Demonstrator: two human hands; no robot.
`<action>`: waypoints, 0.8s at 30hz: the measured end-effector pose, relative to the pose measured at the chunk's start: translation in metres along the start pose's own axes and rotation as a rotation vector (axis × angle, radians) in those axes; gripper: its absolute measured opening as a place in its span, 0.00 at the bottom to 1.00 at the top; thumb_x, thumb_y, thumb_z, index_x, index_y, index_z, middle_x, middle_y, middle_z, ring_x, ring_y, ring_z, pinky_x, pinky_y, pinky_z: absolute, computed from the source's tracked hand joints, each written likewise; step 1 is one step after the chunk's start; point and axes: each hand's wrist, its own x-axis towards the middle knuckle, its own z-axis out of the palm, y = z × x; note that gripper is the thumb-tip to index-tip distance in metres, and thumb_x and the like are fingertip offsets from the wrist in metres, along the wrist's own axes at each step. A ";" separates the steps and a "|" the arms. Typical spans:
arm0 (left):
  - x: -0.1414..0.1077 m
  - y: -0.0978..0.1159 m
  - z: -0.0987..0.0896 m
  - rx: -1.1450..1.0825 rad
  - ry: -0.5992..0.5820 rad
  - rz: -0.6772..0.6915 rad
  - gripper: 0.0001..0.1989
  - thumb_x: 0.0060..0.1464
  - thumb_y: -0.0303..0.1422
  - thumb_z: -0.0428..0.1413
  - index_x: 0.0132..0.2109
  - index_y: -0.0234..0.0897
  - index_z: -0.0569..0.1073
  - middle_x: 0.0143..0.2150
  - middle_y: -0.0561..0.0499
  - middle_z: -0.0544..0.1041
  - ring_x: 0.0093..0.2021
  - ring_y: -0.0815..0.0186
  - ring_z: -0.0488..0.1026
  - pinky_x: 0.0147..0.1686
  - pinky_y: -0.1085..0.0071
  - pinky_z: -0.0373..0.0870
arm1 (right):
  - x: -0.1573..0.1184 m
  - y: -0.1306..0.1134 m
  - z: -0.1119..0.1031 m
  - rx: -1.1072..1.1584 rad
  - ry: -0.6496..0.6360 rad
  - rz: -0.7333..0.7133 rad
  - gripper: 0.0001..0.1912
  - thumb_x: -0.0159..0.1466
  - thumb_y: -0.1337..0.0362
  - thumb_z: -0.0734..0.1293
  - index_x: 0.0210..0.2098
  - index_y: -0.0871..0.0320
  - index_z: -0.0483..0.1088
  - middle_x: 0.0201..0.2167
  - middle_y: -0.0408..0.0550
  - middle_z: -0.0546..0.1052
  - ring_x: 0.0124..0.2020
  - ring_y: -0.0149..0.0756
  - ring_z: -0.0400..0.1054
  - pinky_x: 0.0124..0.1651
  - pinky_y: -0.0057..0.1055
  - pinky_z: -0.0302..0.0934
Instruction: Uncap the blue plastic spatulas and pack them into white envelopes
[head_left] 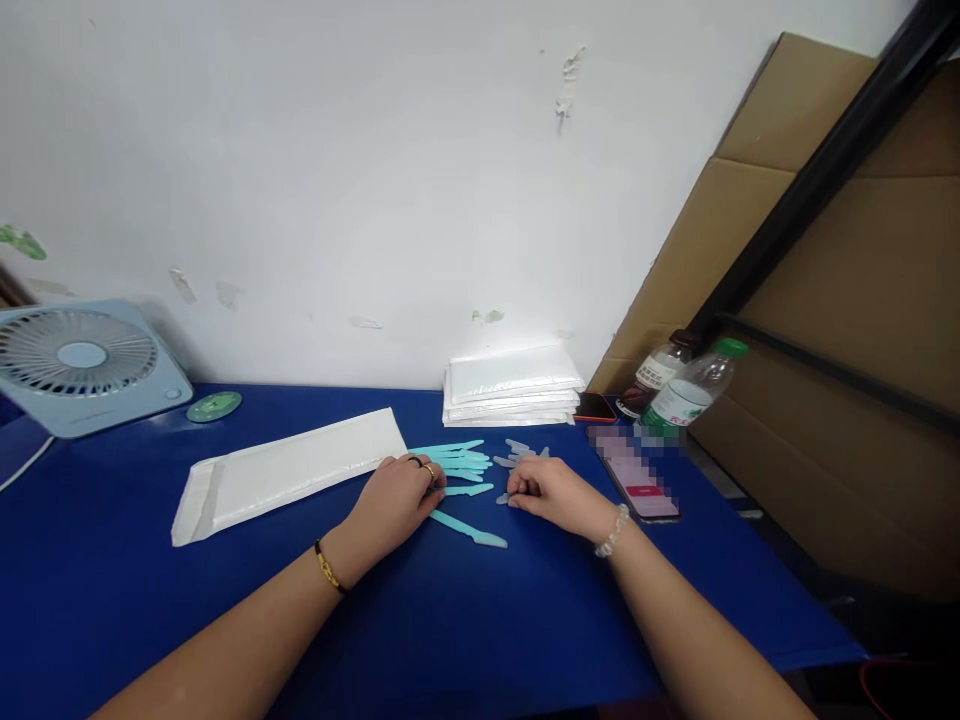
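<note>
Between the curled left hand [394,502] and right hand [561,493] (holds unclear) lie turquoise razors [459,463] and translucent caps [517,446].

Bottle labels [681,402] carry print, unreadably small.

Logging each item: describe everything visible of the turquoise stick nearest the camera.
The turquoise stick looks plastic and slim, with a broader head at its right end. It lies on the blue table, slanting right and toward the wearer. Its other end is hidden at the left hand; whether that grips it is unclear.
</note>
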 end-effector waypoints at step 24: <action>0.004 0.001 -0.003 -0.059 -0.079 0.028 0.07 0.55 0.29 0.51 0.37 0.39 0.75 0.37 0.50 0.77 0.39 0.62 0.71 0.39 0.69 0.63 | 0.007 -0.010 0.012 0.047 0.063 0.043 0.05 0.56 0.71 0.67 0.32 0.56 0.70 0.27 0.42 0.74 0.28 0.31 0.68 0.32 0.29 0.63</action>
